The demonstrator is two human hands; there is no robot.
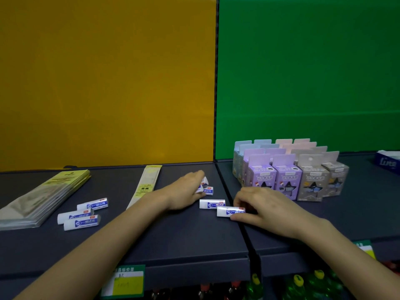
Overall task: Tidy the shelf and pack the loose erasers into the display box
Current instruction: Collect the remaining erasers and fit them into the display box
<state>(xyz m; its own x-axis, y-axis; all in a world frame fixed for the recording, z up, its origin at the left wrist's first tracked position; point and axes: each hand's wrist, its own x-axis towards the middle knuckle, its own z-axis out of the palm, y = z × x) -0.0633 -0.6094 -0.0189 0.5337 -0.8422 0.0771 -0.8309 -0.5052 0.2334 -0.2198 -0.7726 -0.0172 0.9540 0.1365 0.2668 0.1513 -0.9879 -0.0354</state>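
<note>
- At the near lip of the shelf (173,241) hangs a green-and-yellow price tag (125,282). Its printed heading is too blurred to read. Green bottles (298,284) with yellow caps show on the level below.
- Both forearms reach forward over the dark, matte shelf, bare to the frame's edge.
- The right hand (266,210) lies palm down to the right of the shelf's centre seam. Its thumb and curled fingers pinch the right end of the near eraser (229,212), a white block in a blue-and-white paper sleeve that lies flat on the shelf.
- A second eraser (211,204) of the same kind lies just beyond it, apart from both hands.
- To the left, three erasers (82,215) lie loose in a small cluster, with blue print and a red corner mark. The characters cannot be made out.
- The left hand (186,191) is farther in, knuckles up, its fingers closed round the small erasers (203,184). One more (209,190) sits just beside its fingertips.
- A stack of flat, clear plastic packets (43,195) with yellow header cards lies at the far left. A long, narrow packet (147,185) with a yellow label runs toward the back.
- On the right section stand rows of small cardboard cartons (287,169) in purple, grey, pink and pale blue, each with a hang tab and cartoon artwork.
- A blue box (388,162) with white script sits at the far right edge.
- Behind the shelf stand a smooth yellow panel (108,83) and a green panel (303,72).
</note>
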